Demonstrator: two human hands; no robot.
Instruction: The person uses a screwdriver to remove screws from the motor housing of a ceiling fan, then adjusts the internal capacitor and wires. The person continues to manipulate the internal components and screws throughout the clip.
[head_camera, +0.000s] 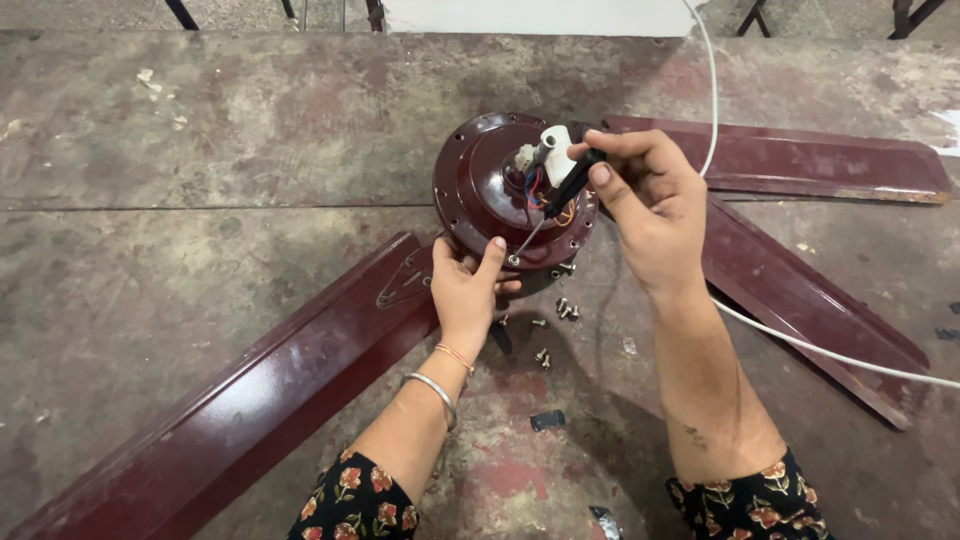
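A screwdriver (560, 200) sits pinched in the right hand (650, 215), its tip slanting down and left onto the rim of a fan motor housing (480, 190) lying on the floor (200, 150). Just left of the grip, a terminal block (553, 150) and wires (537, 190) stand on the housing. The left hand (465, 290) presses the housing's near edge, below the tip. Loose screws (566, 310) lie below the grip. One blade (250, 400) runs down-left, two blades (800, 160) extend right, with a cable (800, 345) crossing them.
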